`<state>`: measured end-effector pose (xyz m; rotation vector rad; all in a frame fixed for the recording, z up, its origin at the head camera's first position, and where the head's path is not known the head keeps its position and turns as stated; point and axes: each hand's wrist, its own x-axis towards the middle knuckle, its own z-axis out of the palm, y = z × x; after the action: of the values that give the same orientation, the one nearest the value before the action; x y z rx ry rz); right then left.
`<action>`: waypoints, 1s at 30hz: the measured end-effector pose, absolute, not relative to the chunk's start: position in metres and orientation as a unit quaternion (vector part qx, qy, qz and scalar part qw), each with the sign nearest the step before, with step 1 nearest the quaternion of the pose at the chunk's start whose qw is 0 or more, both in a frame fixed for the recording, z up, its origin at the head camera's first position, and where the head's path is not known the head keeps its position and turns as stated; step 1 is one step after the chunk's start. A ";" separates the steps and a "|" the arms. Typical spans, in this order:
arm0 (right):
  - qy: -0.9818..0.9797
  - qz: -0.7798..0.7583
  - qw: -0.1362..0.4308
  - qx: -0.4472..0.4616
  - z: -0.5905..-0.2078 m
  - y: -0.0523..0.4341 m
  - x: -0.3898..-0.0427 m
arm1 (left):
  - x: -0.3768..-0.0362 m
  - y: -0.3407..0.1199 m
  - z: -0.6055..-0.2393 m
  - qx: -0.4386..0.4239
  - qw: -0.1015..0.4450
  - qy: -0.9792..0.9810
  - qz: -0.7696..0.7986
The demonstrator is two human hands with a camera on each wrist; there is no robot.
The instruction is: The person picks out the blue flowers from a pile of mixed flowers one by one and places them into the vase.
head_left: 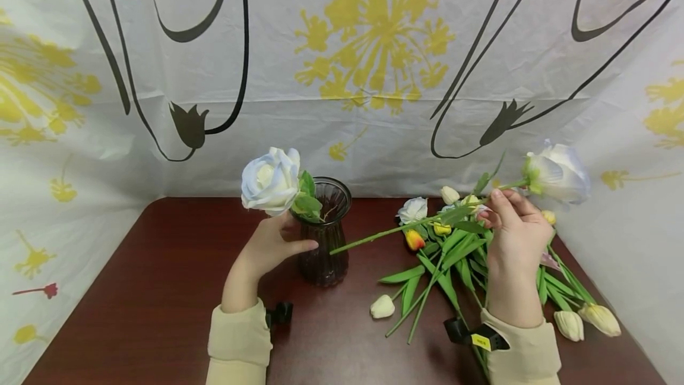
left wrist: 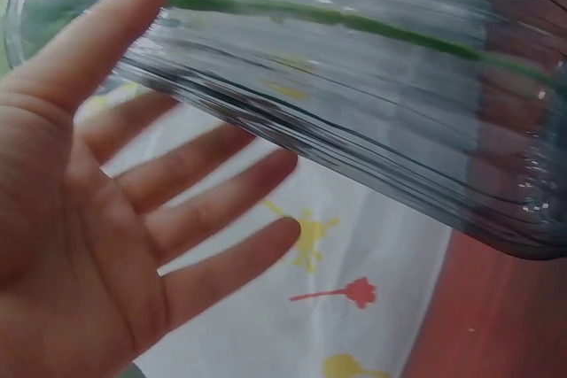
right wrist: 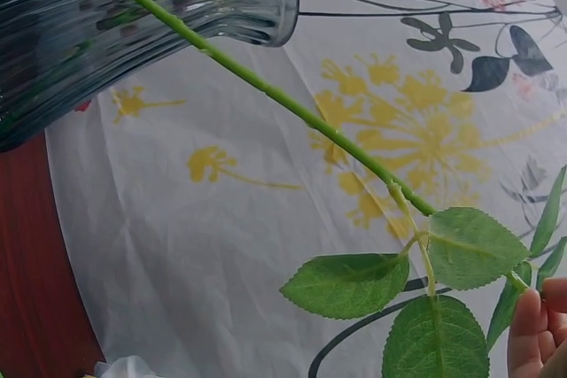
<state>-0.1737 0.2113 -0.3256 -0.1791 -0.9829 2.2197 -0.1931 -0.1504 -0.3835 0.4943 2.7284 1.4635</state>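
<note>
A dark, see-through ribbed glass vase (head_left: 323, 260) stands upright on the table, with a pale blue and white rose (head_left: 269, 182) in it that leans left over the rim. My left hand (head_left: 267, 251) is at the vase's left side. In the left wrist view its fingers (left wrist: 213, 170) are spread nearly straight, and the thumb overlaps the glass near the neck. My right hand (head_left: 517, 233) pinches a second pale blue rose (head_left: 558, 172) by its stem just below the bloom. That stem slants down leftward, and its cut end overlaps the vase's front in the head view.
A loose heap of artificial flowers (head_left: 462, 254) lies on the right of the dark red table (head_left: 176, 266), with white, yellow and orange tulips and a blue-white rose. A white tulip (head_left: 382, 307) sticks out toward the vase. Behind hangs a printed white cloth (head_left: 267, 76).
</note>
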 end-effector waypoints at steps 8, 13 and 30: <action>-0.370 0.860 0.340 -0.084 -0.321 0.215 -0.171 | -0.184 -0.149 -0.370 0.149 -0.020 0.903 0.402; -0.357 0.867 0.337 -0.086 -0.319 0.217 -0.171 | -0.177 -0.152 -0.363 0.140 -0.034 0.901 0.409; -0.352 0.881 0.309 -0.067 -0.315 0.217 -0.164 | -0.160 -0.130 -0.343 0.234 0.001 0.849 0.474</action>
<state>-0.1640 0.2171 -0.3149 -0.1782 -0.9298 2.3278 -0.1600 -0.1298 -0.3430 0.7334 2.6664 1.4870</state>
